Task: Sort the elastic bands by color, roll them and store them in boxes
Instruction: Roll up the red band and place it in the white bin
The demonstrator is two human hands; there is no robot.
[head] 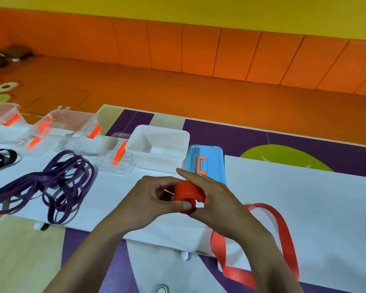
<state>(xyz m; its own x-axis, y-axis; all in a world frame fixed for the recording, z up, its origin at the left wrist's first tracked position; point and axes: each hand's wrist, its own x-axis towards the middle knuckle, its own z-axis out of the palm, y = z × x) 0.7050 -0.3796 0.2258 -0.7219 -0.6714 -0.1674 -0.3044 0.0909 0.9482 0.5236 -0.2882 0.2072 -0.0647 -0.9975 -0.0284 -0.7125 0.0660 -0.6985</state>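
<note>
My left hand (pixel 154 199) and my right hand (pixel 211 195) both grip a partly rolled red elastic band (pixel 187 192) just above the white board (pixel 304 197). The band's loose tail (pixel 283 235) trails to the right and loops down past the board's front edge. A pile of purple bands (pixel 51 182) lies on the board at the left. Black bands (pixel 0 158) show at the far left edge. An open white box (pixel 159 149) stands right behind my hands.
A blue lid with an orange handle (pixel 207 163) lies right of the white box. A clear lid (pixel 117 157) and two clear boxes with orange clips (pixel 68 132) (pixel 2 117) stand along the board's far left. Orange floor and padded wall lie beyond.
</note>
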